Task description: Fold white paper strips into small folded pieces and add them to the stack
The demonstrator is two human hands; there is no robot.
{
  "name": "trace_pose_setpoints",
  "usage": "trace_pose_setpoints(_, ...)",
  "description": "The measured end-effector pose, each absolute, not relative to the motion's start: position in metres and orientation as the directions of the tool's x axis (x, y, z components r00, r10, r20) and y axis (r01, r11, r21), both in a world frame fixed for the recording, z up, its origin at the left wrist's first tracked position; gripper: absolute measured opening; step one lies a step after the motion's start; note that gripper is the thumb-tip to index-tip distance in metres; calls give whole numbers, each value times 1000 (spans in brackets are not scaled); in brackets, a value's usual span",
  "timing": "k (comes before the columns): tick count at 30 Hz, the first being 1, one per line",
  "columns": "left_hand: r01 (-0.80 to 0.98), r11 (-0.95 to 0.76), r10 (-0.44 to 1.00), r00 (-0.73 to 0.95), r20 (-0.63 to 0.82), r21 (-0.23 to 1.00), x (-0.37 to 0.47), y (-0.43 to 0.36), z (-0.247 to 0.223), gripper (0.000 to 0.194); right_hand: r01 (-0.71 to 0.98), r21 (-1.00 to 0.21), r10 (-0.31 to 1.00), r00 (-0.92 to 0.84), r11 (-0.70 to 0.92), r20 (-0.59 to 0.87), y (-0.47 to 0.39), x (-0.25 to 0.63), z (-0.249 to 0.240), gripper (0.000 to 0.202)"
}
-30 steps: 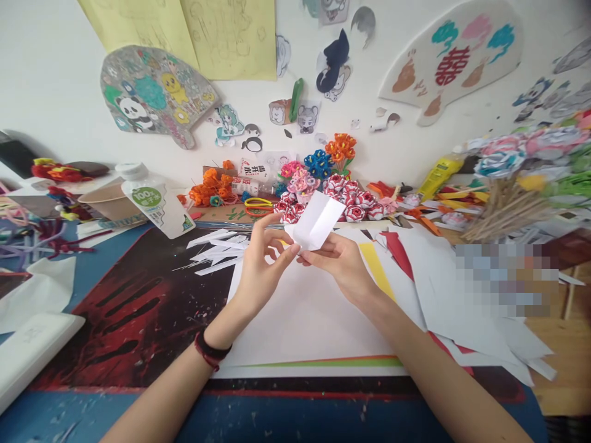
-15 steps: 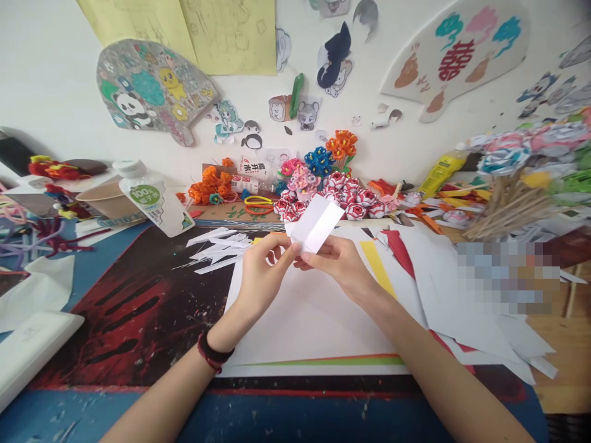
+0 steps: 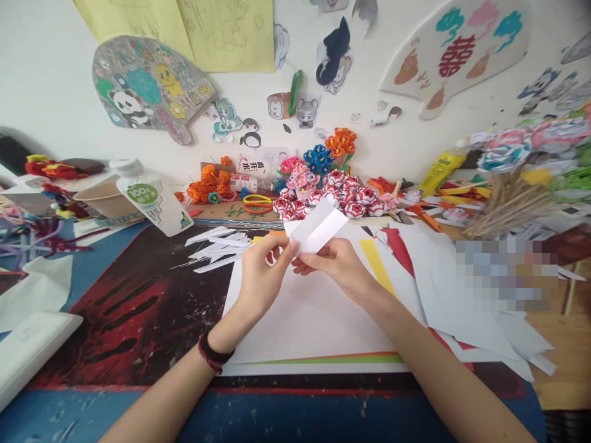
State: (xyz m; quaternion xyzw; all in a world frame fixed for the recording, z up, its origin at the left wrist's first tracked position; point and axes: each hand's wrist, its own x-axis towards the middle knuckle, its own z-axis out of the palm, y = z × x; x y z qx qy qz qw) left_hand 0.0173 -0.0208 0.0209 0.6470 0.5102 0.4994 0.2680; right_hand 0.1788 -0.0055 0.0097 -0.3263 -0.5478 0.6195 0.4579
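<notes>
A small folded piece of white paper [image 3: 319,226] is held up between both hands, with a crease running along it. My left hand [image 3: 265,271] pinches its lower left corner between thumb and fingers. On its lower edge, my right hand [image 3: 339,264] grips the paper with thumb on top and fingers behind. Beneath the hands lies a large white sheet [image 3: 318,320], with green and orange edges showing under its front side. Thin white paper strips [image 3: 217,246] are heaped left of the hands, on a black and red board [image 3: 184,307].
A white bottle [image 3: 152,200] leans at the back left near a paper bowl [image 3: 108,200]. Red-and-white paper flowers [image 3: 346,194] and yellow-handled scissors [image 3: 257,202] stand behind the hands. White sheets [image 3: 452,295] are piled on the right.
The folded paper has tilted a little further to the right, and its far end has shifted right. Both hands keep hold of it, nearly in the same place.
</notes>
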Motion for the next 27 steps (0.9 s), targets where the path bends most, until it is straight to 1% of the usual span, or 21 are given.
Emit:
trace_pose_setpoints(8, 415, -352, 921, -4, 389, 839, 17, -21, 20, 18, -208, -977, 936, -332, 47, 116, -6, 178, 10, 32)
trace_pose_setpoints(14, 376, -325, 938, 14, 346, 868, 19, -23, 24, 21, -99, -984, 945, -280, 146, 168, -7, 179, 13, 28)
trace_pose_setpoints(17, 365, -333, 940, 61, 335, 869, 16, -22, 27, 23, -92, -981, 942, -278, 170, 189, -8, 181, 13, 24)
trace_pose_setpoints(24, 340, -320, 947, 124, 295, 884, 7, -17, 30, 18, -78, -983, 938, -296, 164, 180, -6, 185, 14, 15)
trace_pose_setpoints(27, 279, -311, 950, 133, 284, 909, 8, -18, 30, 19, -89, -984, 939, -295, 157, 176, -6, 185, 16, 14)
